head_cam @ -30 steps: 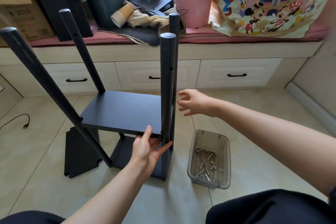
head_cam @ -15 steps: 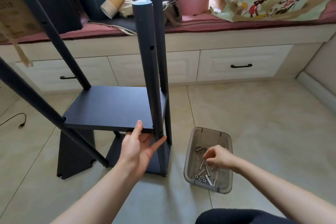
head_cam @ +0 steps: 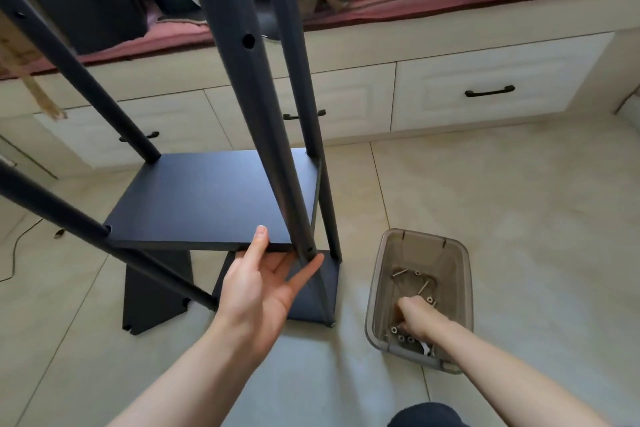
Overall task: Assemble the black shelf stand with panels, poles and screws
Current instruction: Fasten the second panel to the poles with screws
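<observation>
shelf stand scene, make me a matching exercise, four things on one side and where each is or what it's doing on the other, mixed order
Things:
1. left hand
2. right hand
3. screws
4. spare black panel

States:
a. flat on the floor under the stand
b. supporting the raised panel's front edge
c. reaching into the clear bin
d. loose in the bin's bottom

Pairs: 1-b, 2-c, 3-d, 4-a
</observation>
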